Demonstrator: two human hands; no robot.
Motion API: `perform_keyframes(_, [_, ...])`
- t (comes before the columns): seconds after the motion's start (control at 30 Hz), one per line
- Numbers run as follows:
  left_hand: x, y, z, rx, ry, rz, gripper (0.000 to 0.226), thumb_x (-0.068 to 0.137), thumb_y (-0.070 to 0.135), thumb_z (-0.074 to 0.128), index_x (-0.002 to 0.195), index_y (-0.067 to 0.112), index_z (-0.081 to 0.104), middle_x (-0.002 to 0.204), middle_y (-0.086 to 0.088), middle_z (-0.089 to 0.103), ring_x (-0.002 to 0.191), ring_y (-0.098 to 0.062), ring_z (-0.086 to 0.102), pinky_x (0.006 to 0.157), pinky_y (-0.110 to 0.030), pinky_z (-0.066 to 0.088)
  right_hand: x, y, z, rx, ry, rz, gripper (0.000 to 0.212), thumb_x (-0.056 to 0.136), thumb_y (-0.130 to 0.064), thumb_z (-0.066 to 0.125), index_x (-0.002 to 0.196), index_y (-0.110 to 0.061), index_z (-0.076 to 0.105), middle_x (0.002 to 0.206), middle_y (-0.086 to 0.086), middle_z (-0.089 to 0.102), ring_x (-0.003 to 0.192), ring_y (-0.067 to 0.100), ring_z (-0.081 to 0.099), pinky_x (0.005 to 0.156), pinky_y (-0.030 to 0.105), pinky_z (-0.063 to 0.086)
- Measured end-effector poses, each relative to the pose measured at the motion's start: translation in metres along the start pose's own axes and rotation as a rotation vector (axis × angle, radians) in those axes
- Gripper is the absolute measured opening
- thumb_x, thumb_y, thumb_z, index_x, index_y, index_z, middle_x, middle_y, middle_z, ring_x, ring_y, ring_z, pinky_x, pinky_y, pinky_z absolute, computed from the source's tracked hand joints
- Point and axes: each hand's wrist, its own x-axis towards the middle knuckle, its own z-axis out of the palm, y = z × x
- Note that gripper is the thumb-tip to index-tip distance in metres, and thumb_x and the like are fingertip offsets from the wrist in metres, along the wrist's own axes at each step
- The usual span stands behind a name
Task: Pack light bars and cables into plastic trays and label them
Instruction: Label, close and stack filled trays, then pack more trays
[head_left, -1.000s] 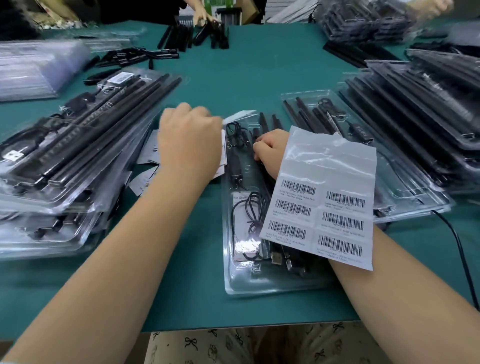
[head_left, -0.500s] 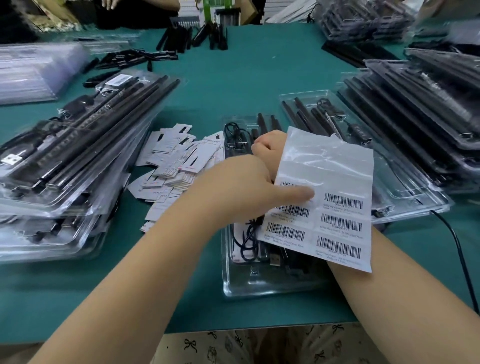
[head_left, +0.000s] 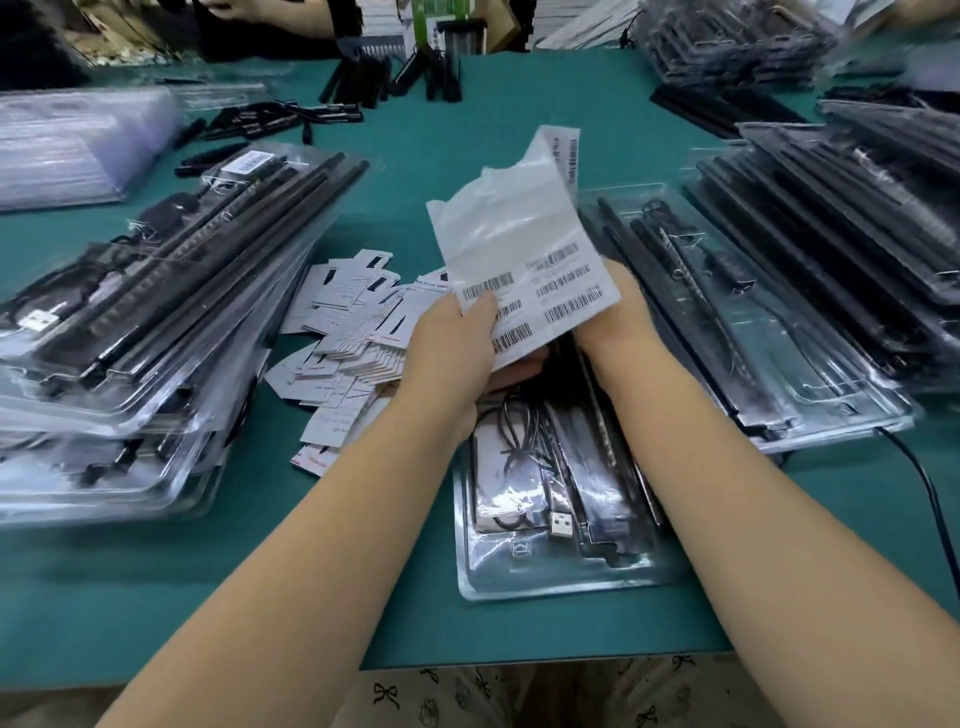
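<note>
Glossy label sheet (head_left: 524, 249) now raised, curled.

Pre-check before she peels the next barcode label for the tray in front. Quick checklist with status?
1. Label sheet in hand: ok, left hand pinches its lower edge with the thumb on top, right hand supports it from behind.
2. Labels left on the sheet: ok, several barcodes show on the lower half.
3. A label already lifted: cannot tell, the thumb covers that corner.
4. Front tray loaded: ok, light bars, coiled cable and USB plug lie inside.
5. Front tray already labelled: cannot tell, arms and sheet hide its far half.
6. Tray free of clutter: ok, the paper cards lie to its left.
</note>
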Motion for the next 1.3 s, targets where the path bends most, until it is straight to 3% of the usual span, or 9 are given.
perform_keyframes(0.1, [0.001, -0.002, 0.0, 0.021, 0.041, 0.02, 0.012, 0.098, 0.019, 0.049, 0.094, 0.017, 0.061, 0.088, -0.006, 0.074, 0.077, -0.023, 0.072, 0.062, -0.037, 0.06, -0.003, -0.01, -0.007, -0.025, 0.19, -0.132, 0.027, 0.094, -0.031, 0.044, 0.083, -0.014, 0.061, 0.088, 0.0, 0.066, 0.082, 0.013, 0.063, 0.079, 0.033, 0.048])
perform_keyframes(0.2, [0.0, -0.005, 0.002, 0.092, 0.065, 0.06, 0.013, 0.098, 0.022, 0.049, 0.094, 0.02, 0.062, 0.093, -0.004, 0.072, 0.08, -0.022, 0.072, 0.068, -0.04, 0.06, -0.008, -0.019, -0.017, -0.253, 0.316, -0.363, 0.012, 0.081, -0.032, 0.052, 0.085, -0.025, 0.06, 0.085, -0.008, 0.062, 0.077, 0.004, 0.057, 0.072, 0.022, 0.044])
perform_keyframes(0.4, [0.001, -0.006, 0.002, 0.268, 0.09, 0.141, 0.019, 0.095, 0.028, 0.051, 0.094, 0.015, 0.064, 0.093, -0.005, 0.071, 0.088, -0.026, 0.069, 0.08, -0.048, 0.056, -0.03, -0.038, -0.018, -0.806, 0.095, -0.674, 0.015, 0.081, -0.018, 0.057, 0.088, -0.022, 0.069, 0.079, -0.016, 0.056, 0.079, 0.013, 0.054, 0.077, 0.028, 0.044])
perform_keyframes(0.53, [-0.003, -0.007, 0.002, 0.276, 0.059, 0.176, 0.016, 0.094, 0.025, 0.053, 0.092, 0.022, 0.069, 0.09, 0.001, 0.073, 0.088, -0.023, 0.069, 0.081, -0.047, 0.056, -0.029, -0.044, -0.028, -1.086, 0.029, -0.648, 0.018, 0.084, -0.022, 0.059, 0.095, -0.024, 0.074, 0.071, -0.024, 0.052, 0.078, 0.009, 0.046, 0.076, 0.022, 0.034])
perform_keyframes(0.63, [-0.008, -0.008, 0.002, 0.218, 0.024, 0.176, 0.022, 0.093, 0.024, 0.056, 0.076, 0.024, 0.071, 0.074, 0.005, 0.072, 0.069, -0.019, 0.065, 0.068, -0.037, 0.056, -0.025, -0.035, -0.019, -1.235, -0.085, -0.62, 0.022, 0.087, -0.025, 0.06, 0.105, -0.025, 0.072, 0.099, -0.007, 0.066, 0.092, 0.02, 0.048, 0.081, 0.026, 0.03])
perform_keyframes(0.83, [-0.016, -0.005, 0.001, 0.111, -0.085, 0.151, 0.02, 0.079, 0.018, 0.053, 0.078, 0.001, 0.063, 0.077, -0.016, 0.061, 0.075, -0.023, 0.055, 0.075, -0.041, 0.048, -0.026, -0.022, -0.006, -1.059, -0.149, -0.683, 0.019, 0.088, -0.025, 0.064, 0.104, -0.021, 0.073, 0.108, -0.001, 0.064, 0.105, 0.022, 0.047, 0.094, 0.025, 0.033])
perform_keyframes(0.97, [-0.017, -0.005, 0.003, 0.18, -0.069, 0.201, 0.025, 0.081, 0.02, 0.044, 0.084, 0.019, 0.068, 0.087, -0.018, 0.067, 0.077, -0.021, 0.059, 0.077, -0.049, 0.052, -0.027, -0.018, -0.007, -1.015, -0.179, -0.721, 0.021, 0.085, -0.022, 0.068, 0.105, -0.018, 0.073, 0.107, 0.0, 0.064, 0.107, 0.021, 0.048, 0.092, 0.018, 0.031])
perform_keyframes(1.13, [-0.013, -0.001, 0.002, 0.105, 0.001, 0.091, 0.032, 0.078, 0.043, 0.045, 0.076, 0.03, 0.074, 0.088, -0.007, 0.073, 0.093, -0.029, 0.068, 0.087, -0.054, 0.052, -0.03, -0.019, -0.009, -0.99, -0.165, -0.858, 0.017, 0.08, -0.015, 0.071, 0.097, -0.014, 0.076, 0.098, 0.001, 0.071, 0.098, 0.027, 0.058, 0.089, 0.035, 0.045])
perform_keyframes(1.3, [-0.006, -0.005, -0.002, -0.111, 0.067, 0.005, 0.031, 0.083, 0.022, 0.046, 0.068, 0.016, 0.073, 0.076, -0.01, 0.073, 0.069, -0.023, 0.071, 0.074, -0.047, 0.058, -0.031, -0.016, -0.007, -0.985, -0.23, -0.967, 0.014, 0.076, -0.011, 0.073, 0.088, -0.013, 0.077, 0.089, 0.0, 0.073, 0.088, 0.028, 0.062, 0.084, 0.032, 0.045])
